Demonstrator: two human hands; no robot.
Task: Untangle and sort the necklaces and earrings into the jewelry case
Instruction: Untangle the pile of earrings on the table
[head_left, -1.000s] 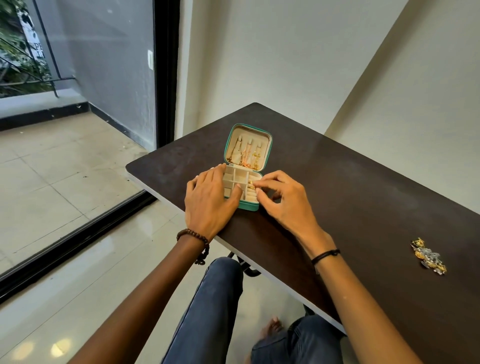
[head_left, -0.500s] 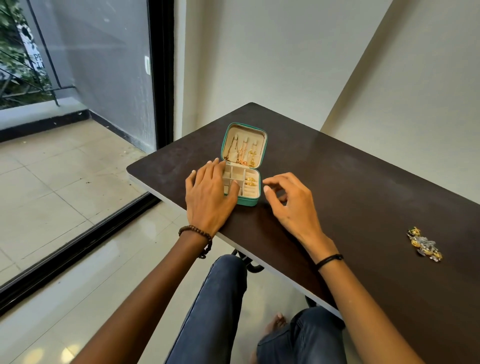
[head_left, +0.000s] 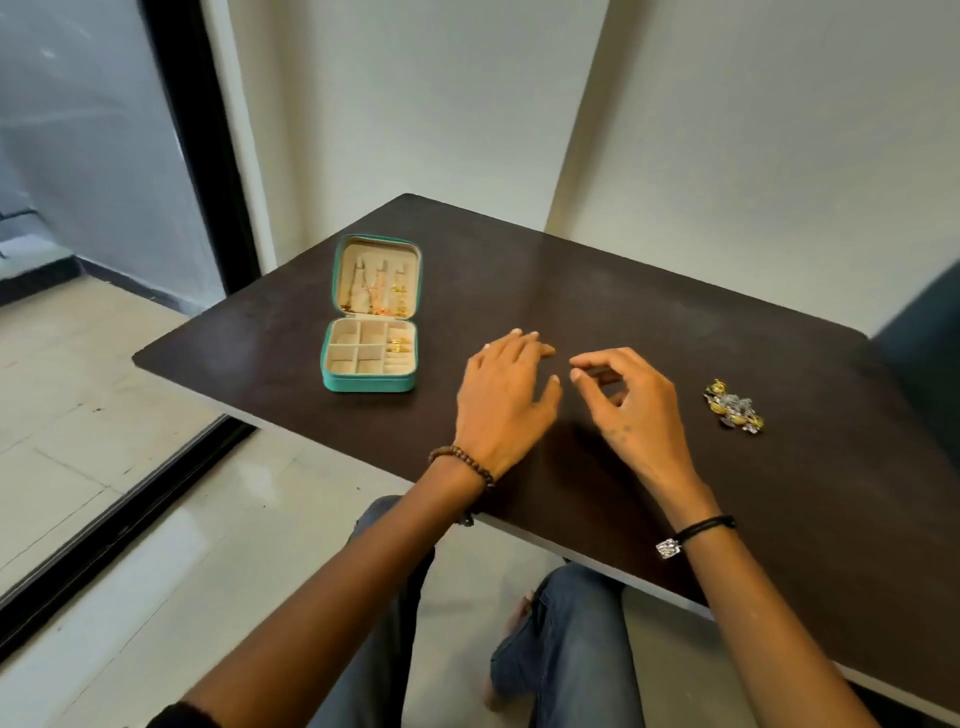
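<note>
Teal jewelry case (head_left: 369, 383) open at table's (head_left: 571, 291) left, some gold inside. Both hands empty: left hand (head_left: 506, 402) spread flat, right hand (head_left: 631, 402) loosely curled. Next, probably: reach right for tangled jewelry pile (head_left: 735, 408).

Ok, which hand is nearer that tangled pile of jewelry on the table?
Right. The right hand hovers just left of the tangled jewelry pile, empty; the left hand lies farther left, between it and the open jewelry case.
</note>
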